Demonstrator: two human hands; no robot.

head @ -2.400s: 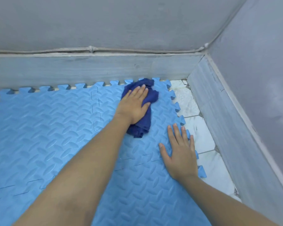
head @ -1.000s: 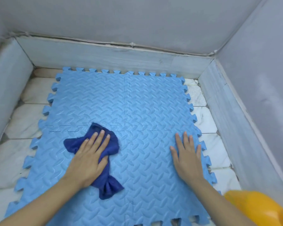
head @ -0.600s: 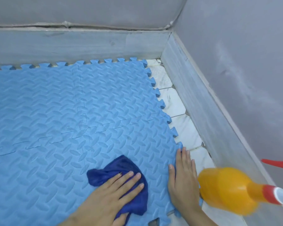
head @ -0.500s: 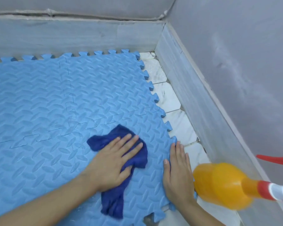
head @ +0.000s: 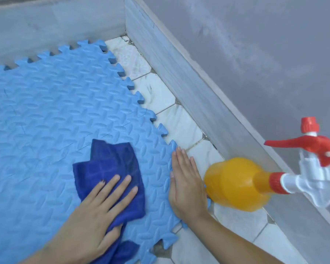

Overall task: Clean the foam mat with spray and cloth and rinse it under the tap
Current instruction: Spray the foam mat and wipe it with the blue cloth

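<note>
White marble floor tiles meet grey walls at a corner, head view. Blue foam mat lies flat on the floor, its toothed edge just beside a bare strip of tile. Left hand flat, fingers straight, pressing a dark blue cloth onto the mat. Right hand flat, fingers together, resting on the mat's right edge. Orange spray bottle with red trigger stands on the tiles, just beside the right hand.
</note>
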